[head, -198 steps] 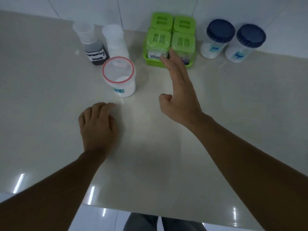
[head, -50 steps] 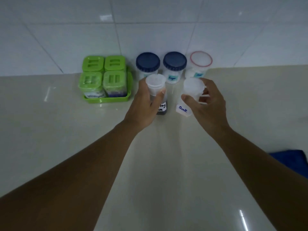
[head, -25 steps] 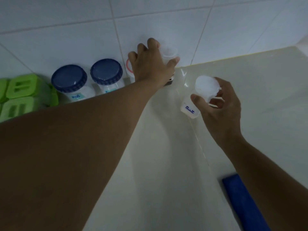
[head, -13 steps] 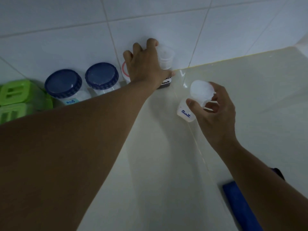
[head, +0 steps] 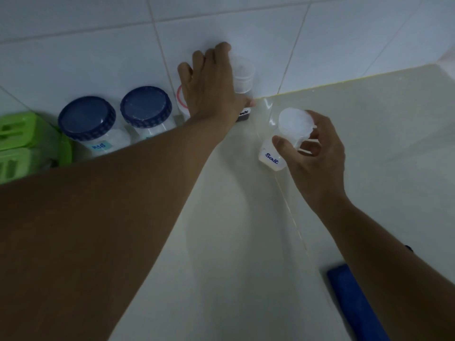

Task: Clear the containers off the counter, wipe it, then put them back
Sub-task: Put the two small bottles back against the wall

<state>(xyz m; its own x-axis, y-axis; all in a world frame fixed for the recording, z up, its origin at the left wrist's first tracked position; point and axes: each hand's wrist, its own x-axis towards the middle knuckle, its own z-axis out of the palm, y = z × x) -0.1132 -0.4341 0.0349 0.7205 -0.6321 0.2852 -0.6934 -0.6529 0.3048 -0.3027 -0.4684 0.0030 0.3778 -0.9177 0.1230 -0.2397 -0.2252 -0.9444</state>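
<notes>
Containers are mostly standing in a row against the tiled wall (head: 98, 45), so the task is looking nearly finished. Clearing and wiping appear done, judging by the blue cloth (head: 354, 303) lying beside the right forearm, and only two bottles are waiting to be placed.

The left hand (head: 209, 87) is curling fingers and thumb round the sauce bottle (head: 243, 77) at the wall. Whether it is fully resting on the counter (head: 246, 242) I cannot tell. Just left of that hand a red-rimmed tub (head: 181, 99) is sitting half hidden, then one blue-lidded jar (head: 146, 105), a second jar (head: 86, 116), and a green box set (head: 22, 134) beyond the forearm.

The right hand (head: 317, 156) is gripping the salt bottle (head: 270, 158), holding it tilted in the air, right of the left hand and nearer the body.

Both bottles are looking like thin, cloudy plastic with wide round caps. The jars are showing clear walls, ribbed screw lids and white powder. The green boxes are squarish with slotted tops. The counter is looking smooth, glossy and pale.
</notes>
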